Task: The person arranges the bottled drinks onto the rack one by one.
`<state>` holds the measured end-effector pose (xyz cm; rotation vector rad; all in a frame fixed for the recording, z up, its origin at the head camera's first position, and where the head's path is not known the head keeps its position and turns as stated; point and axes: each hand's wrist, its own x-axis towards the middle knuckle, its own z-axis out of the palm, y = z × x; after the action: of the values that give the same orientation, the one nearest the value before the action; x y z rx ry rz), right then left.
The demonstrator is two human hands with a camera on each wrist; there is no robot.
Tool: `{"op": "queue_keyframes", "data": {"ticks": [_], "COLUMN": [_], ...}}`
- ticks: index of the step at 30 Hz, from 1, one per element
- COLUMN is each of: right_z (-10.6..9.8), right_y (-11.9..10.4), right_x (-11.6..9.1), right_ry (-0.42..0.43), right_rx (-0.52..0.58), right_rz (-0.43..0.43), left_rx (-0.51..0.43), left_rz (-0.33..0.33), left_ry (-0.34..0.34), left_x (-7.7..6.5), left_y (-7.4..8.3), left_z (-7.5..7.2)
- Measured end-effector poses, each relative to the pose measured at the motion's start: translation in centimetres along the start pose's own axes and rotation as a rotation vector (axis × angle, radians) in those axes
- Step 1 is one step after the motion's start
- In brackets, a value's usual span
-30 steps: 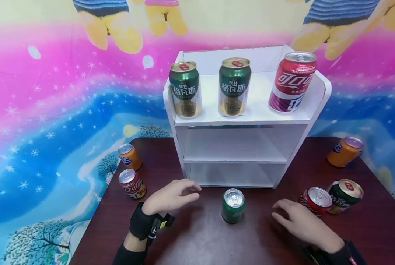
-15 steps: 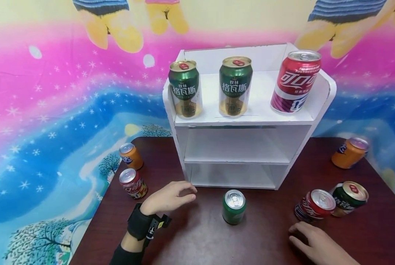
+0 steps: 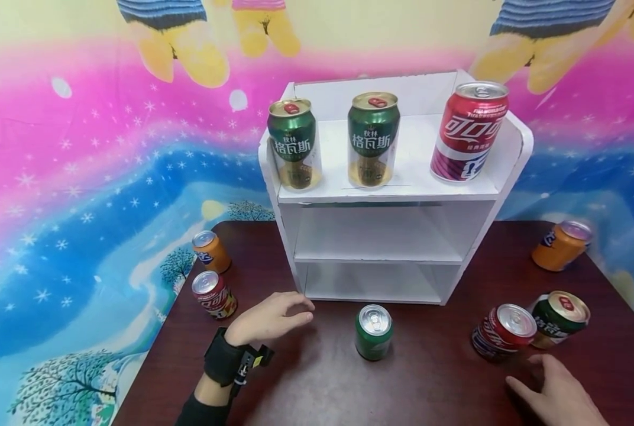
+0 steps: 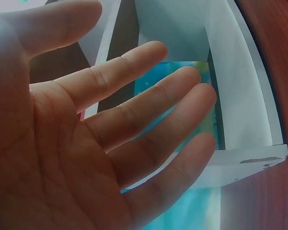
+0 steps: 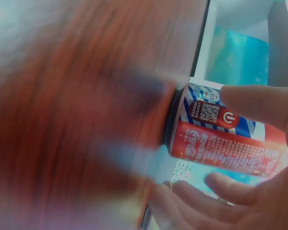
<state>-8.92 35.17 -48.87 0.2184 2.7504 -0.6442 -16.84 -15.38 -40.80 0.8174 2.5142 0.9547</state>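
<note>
So the right hand is holding nothing: thumb and fingers are relaxed and spread, with a gap between them. The one to look at is the red Coca-Cola can, just ahead of that hand and off to its left, standing on the dark wood table. Everything hinges on that offset, I'd say: in the head view the can sits on the thumb side, past the fingertips, and I can't tell if anything touches.

Long axis is vertical, silver tab end up, base down (the right wrist view shows it lying sideways, but that's just the camera's tilt). From that angle it shows between thumb and fingers, QR panel toward the camera.

Straight ahead of the hand is a green kvass can, right beside the Coke; farther past it, an orange Fanta can. Well off to the left there's a green can, then the left hand, also relaxed with nothing in it. Right hand's clearly nearer the Coke.
</note>
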Motion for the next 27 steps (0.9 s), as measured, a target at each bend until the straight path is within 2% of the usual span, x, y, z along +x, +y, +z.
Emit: {"op": "queue_keyframes", "data": {"ticks": [2,4,7,11,13,15,18,22,24,27], "right_z": [-0.2,-0.2,-0.1,0.5,0.7,0.7,0.5,0.1,0.1,0.2], "right_y": [-0.2,-0.5,-1.1,-2.0,-2.4,-2.8,-3.1,-3.2,-3.2,-3.3], "right_x": [0.1,0.2,0.3,0.3,0.4,0.6,1.1,1.9,2.2,2.4], "right_ry": [0.039,0.092,0.207,0.348,0.385,0.386,0.359,0.322,0.331,0.343], "right_rx": [0.044,0.089,0.175,0.278,0.323,0.368,0.431,0.472,0.486,0.498], "right_rz": [0.006,-0.024,-0.069,-0.085,-0.064,-0.033,-0.007,-0.043,-0.080,-0.088], "left_rx": [-0.006,0.005,0.074,0.210,0.254,0.272,0.277,0.260,0.249,0.223], "left_rz": [0.005,0.006,-0.018,-0.110,-0.163,-0.204,-0.231,-0.226,-0.214,-0.199], "left_ry": [-0.002,0.002,0.037,0.135,0.182,0.215,0.238,0.251,0.260,0.261], "left_x": [0.1,0.2,0.4,0.7,0.9,1.0,1.3,1.8,2.0,2.2], "left_y": [0.0,0.0,-0.2,-0.7,-0.9,-1.0,-0.9,-0.5,-0.5,-0.6], "left_z": [0.1,0.2,0.4,0.7,0.6,0.3,-0.2,-1.1,-1.3,-1.5]}}
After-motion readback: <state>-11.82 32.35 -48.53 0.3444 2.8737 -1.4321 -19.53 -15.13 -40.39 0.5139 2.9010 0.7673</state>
